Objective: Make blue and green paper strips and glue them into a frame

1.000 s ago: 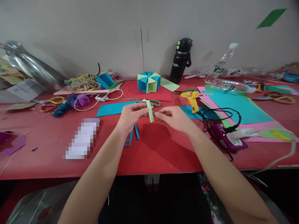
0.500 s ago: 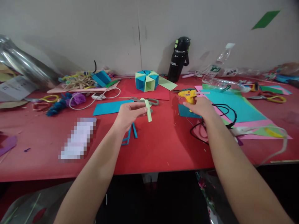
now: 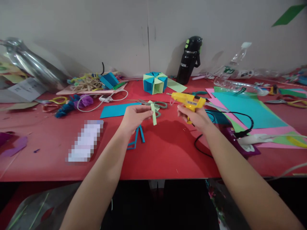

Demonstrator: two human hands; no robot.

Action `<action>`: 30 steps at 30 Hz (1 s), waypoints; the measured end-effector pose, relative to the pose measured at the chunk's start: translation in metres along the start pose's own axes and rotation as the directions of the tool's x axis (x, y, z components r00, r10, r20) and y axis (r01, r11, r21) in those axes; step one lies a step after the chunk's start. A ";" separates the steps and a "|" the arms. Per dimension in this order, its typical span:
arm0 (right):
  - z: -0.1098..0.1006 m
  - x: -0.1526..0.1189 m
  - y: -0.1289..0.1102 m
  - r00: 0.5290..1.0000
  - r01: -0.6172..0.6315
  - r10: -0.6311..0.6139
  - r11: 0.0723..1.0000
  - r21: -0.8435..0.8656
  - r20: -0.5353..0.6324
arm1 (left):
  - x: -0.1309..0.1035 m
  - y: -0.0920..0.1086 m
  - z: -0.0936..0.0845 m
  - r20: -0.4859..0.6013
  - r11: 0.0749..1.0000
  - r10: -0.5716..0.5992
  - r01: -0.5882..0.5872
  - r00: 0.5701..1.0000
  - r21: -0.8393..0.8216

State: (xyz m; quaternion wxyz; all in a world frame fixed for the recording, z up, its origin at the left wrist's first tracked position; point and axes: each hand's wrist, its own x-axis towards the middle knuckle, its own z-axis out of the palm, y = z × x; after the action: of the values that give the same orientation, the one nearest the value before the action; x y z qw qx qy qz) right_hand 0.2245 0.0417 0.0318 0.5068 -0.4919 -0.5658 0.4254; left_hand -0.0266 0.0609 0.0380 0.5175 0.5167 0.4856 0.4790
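Between the thumb and fingers of my left hand (image 3: 136, 118) is a folded pale green paper strip (image 3: 153, 114), held upright over the table. My right hand (image 3: 195, 117) is wrapped round the handle of a yellow hot glue gun (image 3: 187, 99), whose nozzle points left toward the strip, apart from it. Folded blue paper strips (image 3: 135, 139) lie just below my left hand. Behind the strip rest scissors (image 3: 160, 104), partly hidden. Farther back stands a blue and pale green folded-paper ring (image 3: 155, 83).
A black bottle (image 3: 189, 60) leans at the wall. Clear plastic bottles (image 3: 240, 86) and coloured paper sheets (image 3: 249, 108) lie right. The black cord (image 3: 200, 147) loops near my right wrist. A blurred-out phone-like object (image 3: 86, 140) and blue paper (image 3: 115, 110) are left on the red table (image 3: 165, 159).
My right hand has raised the glue gun and brought it left, closer to the paper strip. My left hand keeps its hold on the strip. The view has shifted slightly left.
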 end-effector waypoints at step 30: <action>0.022 -0.010 0.011 0.996 -0.042 0.053 0.990 -0.133 0.078 | -0.003 0.003 -0.001 0.100 1.000 -0.013 0.015 0.995 -0.020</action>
State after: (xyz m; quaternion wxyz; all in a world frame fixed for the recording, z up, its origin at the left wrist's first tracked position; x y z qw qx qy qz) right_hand 0.2042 0.0340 0.0166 0.4395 -0.5199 -0.6009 0.4189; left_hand -0.0276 0.0576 0.0412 0.5498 0.5314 0.4578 0.4537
